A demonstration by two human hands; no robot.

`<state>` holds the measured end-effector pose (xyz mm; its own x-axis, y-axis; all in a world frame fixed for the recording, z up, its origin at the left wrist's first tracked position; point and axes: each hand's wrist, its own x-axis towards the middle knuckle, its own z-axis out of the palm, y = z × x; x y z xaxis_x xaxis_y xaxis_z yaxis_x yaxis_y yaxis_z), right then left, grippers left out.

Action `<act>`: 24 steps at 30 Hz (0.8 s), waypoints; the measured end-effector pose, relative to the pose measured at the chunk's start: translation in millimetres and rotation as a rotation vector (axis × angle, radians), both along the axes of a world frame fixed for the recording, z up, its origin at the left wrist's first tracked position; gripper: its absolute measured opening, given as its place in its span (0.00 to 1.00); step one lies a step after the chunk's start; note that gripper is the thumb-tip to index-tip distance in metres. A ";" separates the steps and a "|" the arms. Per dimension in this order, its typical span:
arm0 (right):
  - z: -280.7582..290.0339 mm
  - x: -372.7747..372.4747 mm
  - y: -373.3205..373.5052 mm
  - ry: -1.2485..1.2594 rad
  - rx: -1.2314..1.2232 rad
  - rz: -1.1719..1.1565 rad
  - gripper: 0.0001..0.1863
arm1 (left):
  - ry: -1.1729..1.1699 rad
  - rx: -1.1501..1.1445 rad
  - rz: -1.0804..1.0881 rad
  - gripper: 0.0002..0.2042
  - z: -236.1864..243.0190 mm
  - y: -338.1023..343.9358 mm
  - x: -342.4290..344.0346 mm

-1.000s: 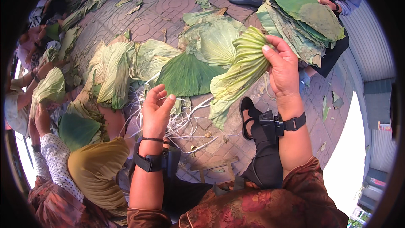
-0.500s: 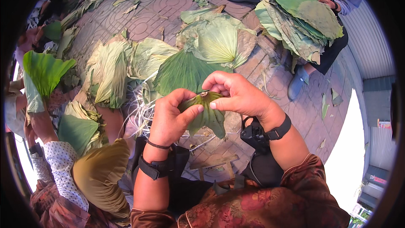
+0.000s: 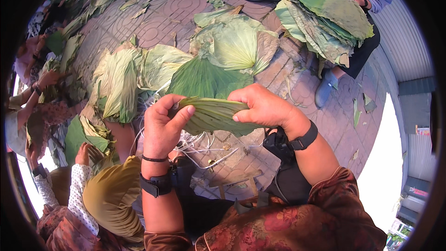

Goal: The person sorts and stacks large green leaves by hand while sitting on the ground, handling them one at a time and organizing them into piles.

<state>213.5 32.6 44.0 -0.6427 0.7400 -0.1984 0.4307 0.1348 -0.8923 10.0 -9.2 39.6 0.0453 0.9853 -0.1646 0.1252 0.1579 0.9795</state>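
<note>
Gripping a folded green leaf (image 3: 213, 115) at mid-frame, the left hand (image 3: 160, 128) and right hand (image 3: 262, 107) clamp fingers on its ends, the fold seemingly made but untied, white strings (image 3: 200, 145) just below, loose leaves (image 3: 204, 72) above awaiting.

The floor (image 3: 186, 16) is paved with reddish patterned bricks, worn and dusty, in daylight. Large green leaves (image 3: 218, 60) lie spread across it, with scraps scattered farther off. At the right runs a grey ribbed wall (image 3: 404, 46), and beside it a strip of pavement (image 3: 376, 176) is washed out white by strong sun.
</note>
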 end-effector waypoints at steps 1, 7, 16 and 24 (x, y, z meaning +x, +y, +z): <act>-0.3 2.9 1.9 -0.092 0.045 -0.004 0.08 | -0.050 0.011 0.060 0.05 1.0 0.3 -4.8; 8.1 27.4 13.4 -0.183 0.023 -0.167 0.09 | 0.026 0.094 0.252 0.04 3.0 3.9 -23.1; 18.6 37.0 17.1 0.069 -0.027 -0.513 0.06 | 0.066 0.106 0.434 0.05 -3.9 3.6 -40.3; 20.3 40.4 19.0 0.704 -0.183 -0.862 0.04 | -0.030 0.045 0.376 0.06 -6.0 5.4 -37.3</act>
<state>253.9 51.6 64.3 0.0568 0.9878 -0.1449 -0.2900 -0.1225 -0.9492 -27.3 -3.9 33.5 -0.3165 0.9404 -0.1247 0.0376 0.1438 0.9889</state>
